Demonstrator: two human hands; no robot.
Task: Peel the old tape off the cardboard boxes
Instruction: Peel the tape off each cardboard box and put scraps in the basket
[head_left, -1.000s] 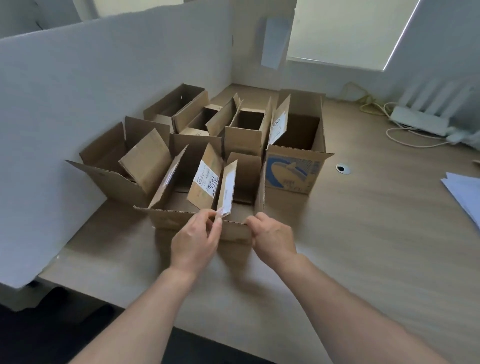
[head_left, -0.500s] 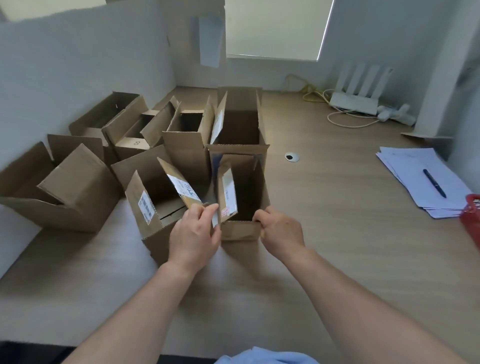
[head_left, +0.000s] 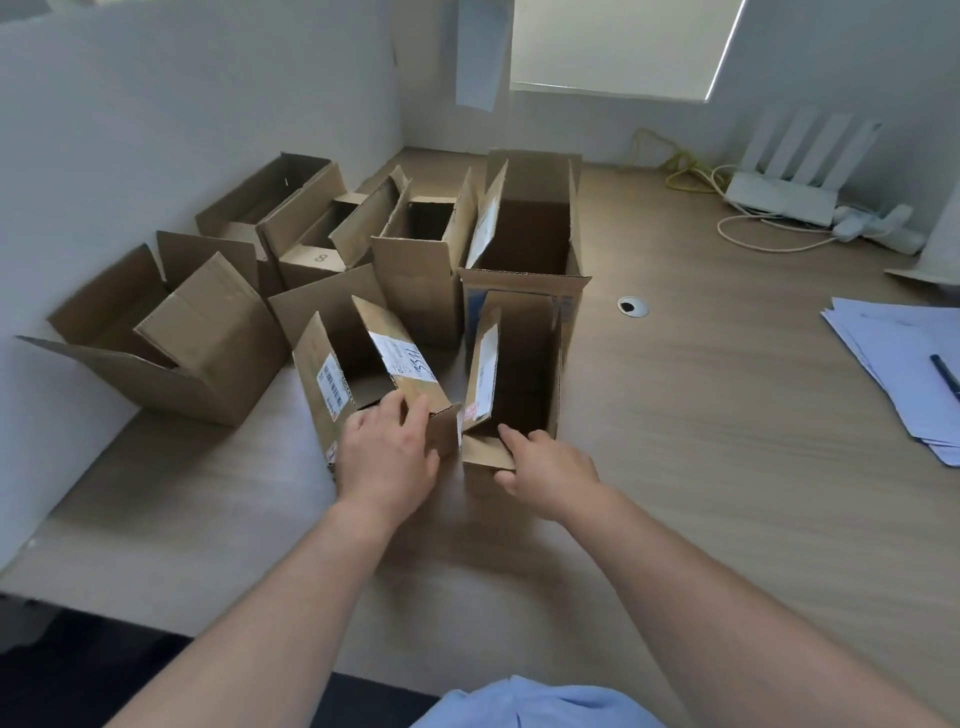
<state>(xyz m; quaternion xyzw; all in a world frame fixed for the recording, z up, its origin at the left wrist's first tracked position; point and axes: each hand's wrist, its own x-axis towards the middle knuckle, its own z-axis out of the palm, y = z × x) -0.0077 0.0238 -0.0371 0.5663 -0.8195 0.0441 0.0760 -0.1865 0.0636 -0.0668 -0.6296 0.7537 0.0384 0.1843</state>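
Two open cardboard boxes stand right in front of me on the wooden desk (head_left: 727, 467). The left box (head_left: 317, 395) has white printed labels on its side and on one raised flap. My left hand (head_left: 387, 457) rests on its near end, fingers lying over the flap's edge. The narrow box (head_left: 550, 364) to its right has a white label with a red mark on its left flap. My right hand (head_left: 550, 467) pinches that box's near flap, index finger on top and thumb beneath. I cannot make out loose tape.
Several more open boxes crowd behind and to the left, among them a wide box (head_left: 171, 338) and a tall box (head_left: 524, 234). A white partition (head_left: 156, 104) bounds the left. Papers with a pen (head_left: 904, 364), a router (head_left: 779, 192) and a cable hole (head_left: 632, 306) lie to the right.
The view swung right and down. The two near boxes have come apart, leaving a gap between them. My left hand went from pinching the flap to lying over it.
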